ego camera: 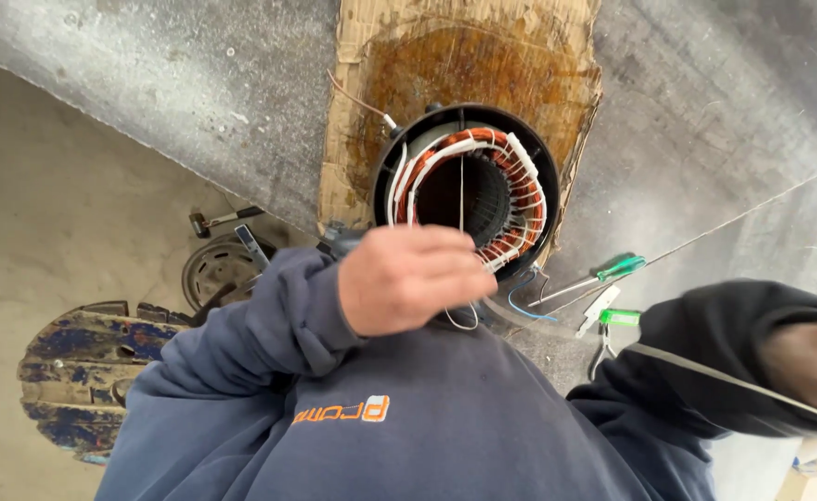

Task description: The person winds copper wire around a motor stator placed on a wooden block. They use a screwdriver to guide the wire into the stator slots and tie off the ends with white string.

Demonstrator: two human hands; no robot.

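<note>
Two hands are at work here, and we see them over a motor stator (469, 190) with copper windings and white insulating sleeves, standing on a stained cardboard sheet (362, 56) on the grey metal workbench (195, 83). Our left hand (408, 278) sits at the stator's near rim, fingers curled closed around a thin white cord (461, 190) that runs up across the bore. Our right hand (812, 362) is blurred at the right edge of view, with a taut cord (705, 371) passing across its dark sleeve; we cannot tell whether it is open or closed. Just right of the stator lie a green-handled screwdriver (612, 271) and pliers (603, 343), leaving little free bench there. Beyond the bench's left edge, the floor holds a blue wooden spool (74, 371), a round metal cover (218, 269) and a small hammer (223, 220).
</note>
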